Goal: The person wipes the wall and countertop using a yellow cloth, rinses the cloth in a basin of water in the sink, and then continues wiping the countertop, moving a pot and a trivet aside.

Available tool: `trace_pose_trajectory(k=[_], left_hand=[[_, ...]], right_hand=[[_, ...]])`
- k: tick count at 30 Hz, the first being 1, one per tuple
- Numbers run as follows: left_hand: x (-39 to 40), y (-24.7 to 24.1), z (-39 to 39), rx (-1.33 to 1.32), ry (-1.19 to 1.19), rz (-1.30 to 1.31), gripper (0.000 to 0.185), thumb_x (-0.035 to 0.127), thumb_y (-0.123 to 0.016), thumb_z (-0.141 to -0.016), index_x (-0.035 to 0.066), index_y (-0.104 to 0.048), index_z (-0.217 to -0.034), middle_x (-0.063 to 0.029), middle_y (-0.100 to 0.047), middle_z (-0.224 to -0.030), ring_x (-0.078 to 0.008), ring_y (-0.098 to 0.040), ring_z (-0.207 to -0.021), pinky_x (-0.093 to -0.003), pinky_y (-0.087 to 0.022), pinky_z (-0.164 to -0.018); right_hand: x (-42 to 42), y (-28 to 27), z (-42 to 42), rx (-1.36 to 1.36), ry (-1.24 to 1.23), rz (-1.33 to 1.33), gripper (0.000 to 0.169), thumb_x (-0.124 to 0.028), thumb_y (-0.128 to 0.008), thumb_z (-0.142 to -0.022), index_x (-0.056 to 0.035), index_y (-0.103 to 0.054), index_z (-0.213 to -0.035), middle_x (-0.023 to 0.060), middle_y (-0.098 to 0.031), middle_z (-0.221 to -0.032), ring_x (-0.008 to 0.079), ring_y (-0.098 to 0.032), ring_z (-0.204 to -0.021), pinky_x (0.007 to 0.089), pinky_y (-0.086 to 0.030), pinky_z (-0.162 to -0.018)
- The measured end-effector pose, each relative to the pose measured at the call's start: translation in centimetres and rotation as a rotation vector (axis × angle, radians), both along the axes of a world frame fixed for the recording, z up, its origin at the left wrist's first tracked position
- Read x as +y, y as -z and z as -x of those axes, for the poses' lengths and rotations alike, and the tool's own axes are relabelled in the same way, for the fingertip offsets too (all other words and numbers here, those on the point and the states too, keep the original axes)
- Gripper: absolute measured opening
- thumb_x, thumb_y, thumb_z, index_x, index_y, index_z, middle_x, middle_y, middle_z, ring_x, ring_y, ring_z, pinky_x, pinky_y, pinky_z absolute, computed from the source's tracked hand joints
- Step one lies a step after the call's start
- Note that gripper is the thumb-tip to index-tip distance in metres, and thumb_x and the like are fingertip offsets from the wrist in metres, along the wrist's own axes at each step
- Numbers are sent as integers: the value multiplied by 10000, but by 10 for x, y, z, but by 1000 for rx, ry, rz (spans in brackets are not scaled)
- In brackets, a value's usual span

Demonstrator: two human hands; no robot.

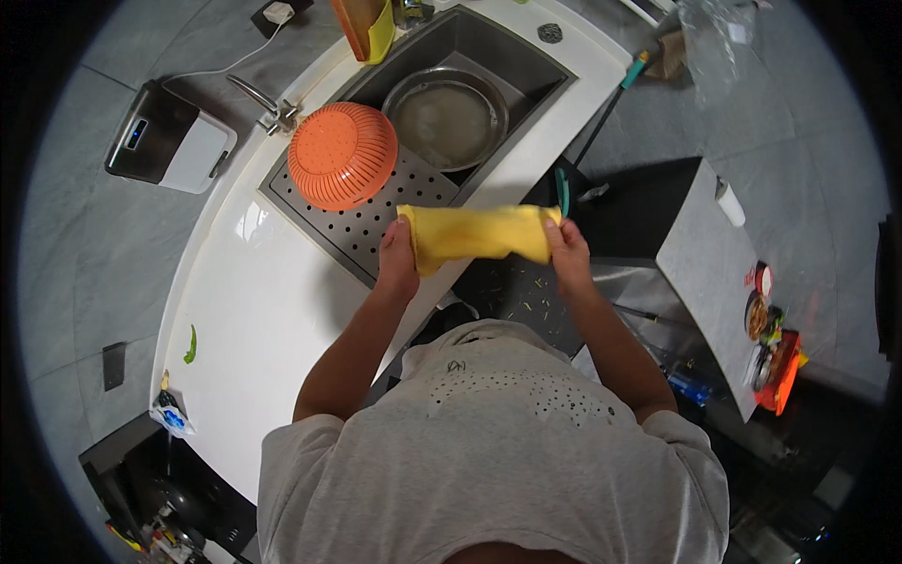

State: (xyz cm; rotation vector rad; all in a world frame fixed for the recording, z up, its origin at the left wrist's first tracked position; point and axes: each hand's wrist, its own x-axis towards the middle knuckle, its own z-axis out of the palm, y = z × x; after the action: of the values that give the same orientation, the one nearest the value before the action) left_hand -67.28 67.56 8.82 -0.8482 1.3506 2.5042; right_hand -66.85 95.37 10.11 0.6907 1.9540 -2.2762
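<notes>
A yellow cloth (479,236) is stretched between my two hands, in front of the sink. My left hand (399,259) grips its left end, and my right hand (569,255) pinches its right end near the top corner. Just beyond the cloth, an orange plastic colander (343,155) lies upside down on the perforated metal drain tray (366,224). Beside it in the dark sink (486,42) stands a round metal basin (447,120) of cloudy water.
A small faucet (271,109) rises behind the colander. The white countertop (261,338) curves along the left, with a green chili pepper (190,344) on it. A dark-sided cabinet or table (705,268) stands at the right, and a teal-ended pole (613,102) leans by the counter.
</notes>
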Motion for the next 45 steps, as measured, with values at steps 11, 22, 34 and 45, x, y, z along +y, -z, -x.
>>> trace_pose_trajectory(k=[11, 22, 34, 45], left_hand=[[27, -13, 69, 37, 217, 124, 365, 288, -441, -1052, 68, -499, -1338, -63, -596, -1212, -147, -604, -1036, -315, -512, -880], [66, -3, 147, -11, -293, 913, 374, 288, -457, -1057, 49, -545, -1330, -137, -691, -1077, -227, -648, -986, -354, -498, -890], [111, 110, 234, -221, -478, 909, 524, 227, -590, -989, 61, -402, -1450, -191, -500, -1377, -287, -506, -1245, -352, -405, -1052], [96, 227, 292, -526, 455, 1307, 542, 187, -451, -985, 202, -351, -1518, -152, -87, -1644, -377, -181, -1493, -440, -266, -1188]], right_hand=[[-63, 39, 140, 455, -807, -787, 517, -73, -604, -865, -58, -502, -1372, 175, -566, -1281, 348, -511, -1254, 452, -427, -1041], [-17, 102, 340, -185, -1188, 80, 333, -211, -719, -884, -66, -591, -1154, 66, -629, -1064, 178, -593, -964, 319, -474, -846], [-34, 152, 467, 381, -1251, -1054, 607, -267, -723, -874, -142, -471, -1412, 145, -547, -1357, 281, -548, -1221, 395, -457, -1015], [-68, 263, 467, 808, -1782, -1313, 560, -299, -606, -912, -245, -445, -1446, 134, -292, -1560, 380, -343, -1403, 519, -358, -1111]])
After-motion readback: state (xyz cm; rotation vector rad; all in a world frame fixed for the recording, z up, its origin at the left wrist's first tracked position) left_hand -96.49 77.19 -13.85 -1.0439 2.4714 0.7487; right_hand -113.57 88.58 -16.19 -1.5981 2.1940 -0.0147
